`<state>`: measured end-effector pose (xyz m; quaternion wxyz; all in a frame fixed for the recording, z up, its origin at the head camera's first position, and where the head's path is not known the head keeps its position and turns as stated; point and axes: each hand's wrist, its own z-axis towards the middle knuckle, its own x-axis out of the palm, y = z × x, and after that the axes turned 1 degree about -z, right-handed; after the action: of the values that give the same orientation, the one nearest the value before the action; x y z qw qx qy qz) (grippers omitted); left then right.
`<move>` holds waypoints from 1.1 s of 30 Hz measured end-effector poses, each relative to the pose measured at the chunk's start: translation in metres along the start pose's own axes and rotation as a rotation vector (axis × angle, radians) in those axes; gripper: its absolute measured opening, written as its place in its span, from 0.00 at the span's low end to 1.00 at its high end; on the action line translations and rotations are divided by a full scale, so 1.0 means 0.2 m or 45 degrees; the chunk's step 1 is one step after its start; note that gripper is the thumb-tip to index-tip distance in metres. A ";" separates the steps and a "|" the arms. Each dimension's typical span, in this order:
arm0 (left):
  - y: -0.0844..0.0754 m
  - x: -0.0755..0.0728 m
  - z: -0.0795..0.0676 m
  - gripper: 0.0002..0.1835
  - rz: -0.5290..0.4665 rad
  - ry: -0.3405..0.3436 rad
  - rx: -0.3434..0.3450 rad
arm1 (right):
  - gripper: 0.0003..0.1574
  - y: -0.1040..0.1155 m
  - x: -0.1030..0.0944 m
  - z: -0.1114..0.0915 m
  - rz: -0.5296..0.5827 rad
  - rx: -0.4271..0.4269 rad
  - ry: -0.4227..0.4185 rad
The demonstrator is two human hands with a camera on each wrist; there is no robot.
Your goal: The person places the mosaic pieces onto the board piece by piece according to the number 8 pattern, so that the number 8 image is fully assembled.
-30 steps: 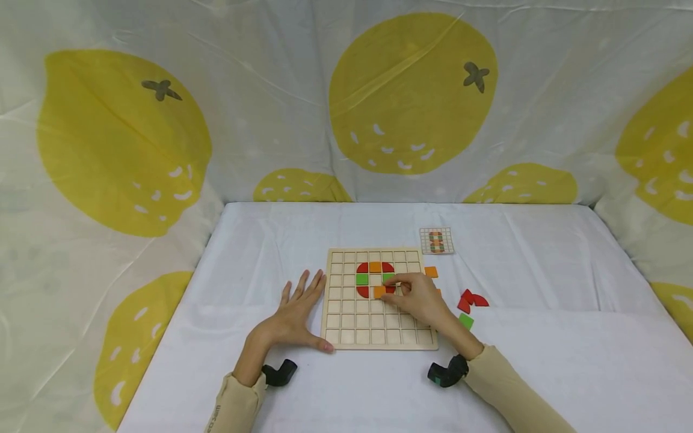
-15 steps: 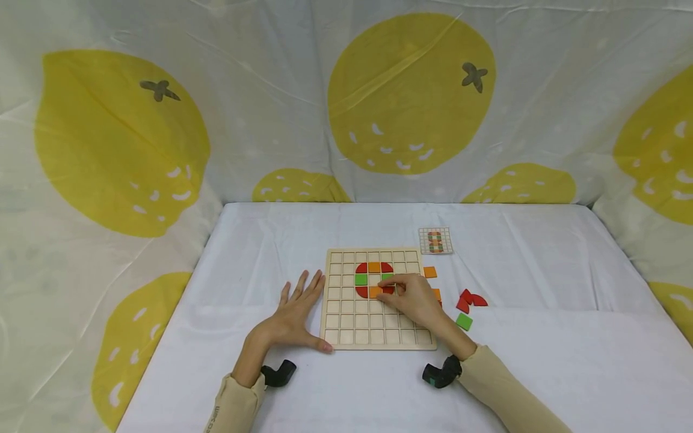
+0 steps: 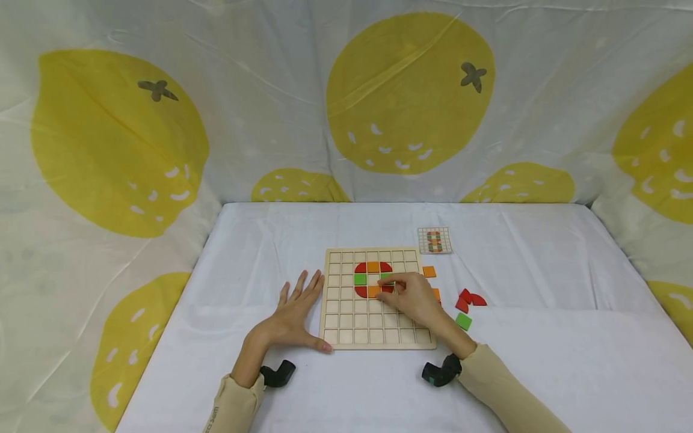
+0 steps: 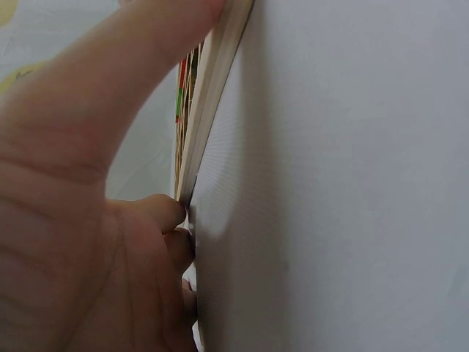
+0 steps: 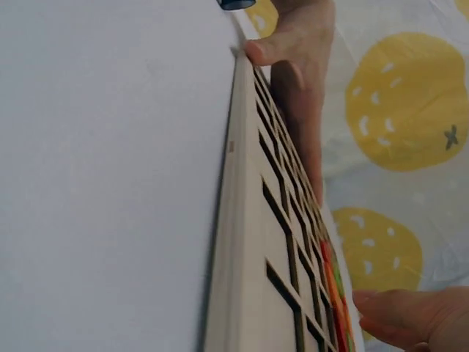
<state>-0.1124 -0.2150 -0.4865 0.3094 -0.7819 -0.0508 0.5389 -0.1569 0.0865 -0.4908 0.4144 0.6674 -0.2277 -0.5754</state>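
Note:
A light wooden grid board lies on the table with red, orange and green tiles in several cells. My right hand is over its middle, thumb and index finger pinching an orange square tile that sits in a cell of the pattern's bottom row. Red tile and green tile lie to the left of it. The right hand partly covers the pattern's right side. My left hand has its fingers spread along the board's left edge, the thumb at the near left corner; the left wrist view shows the thumb against the board's side.
A small pattern card lies beyond the board's far right corner. Right of the board are a loose orange tile, several red pieces and a green tile. A white cloth covers the table; a lemon-print curtain hangs behind.
The orange tile under my right fingers has shifted slightly left and now lies in its cell, in line with its neighbours. The right hand moved slightly left with it; the left hand stayed in place.

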 end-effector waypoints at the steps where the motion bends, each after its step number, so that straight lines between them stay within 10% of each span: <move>1: 0.00 0.00 0.00 0.81 0.000 0.000 -0.001 | 0.16 0.00 -0.02 0.00 0.000 0.008 -0.004; 17: 0.00 0.00 0.00 0.81 0.017 0.005 -0.011 | 0.17 -0.24 -0.39 -0.18 -0.141 0.128 -0.089; 33: -0.01 0.00 0.00 0.81 0.013 0.011 -0.018 | 0.18 -0.32 -0.40 -0.23 -0.131 0.138 -0.035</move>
<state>-0.1127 -0.2141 -0.4855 0.3014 -0.7865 -0.0492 0.5367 -0.1437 0.1981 -0.4964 0.3443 0.6916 -0.2294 -0.5920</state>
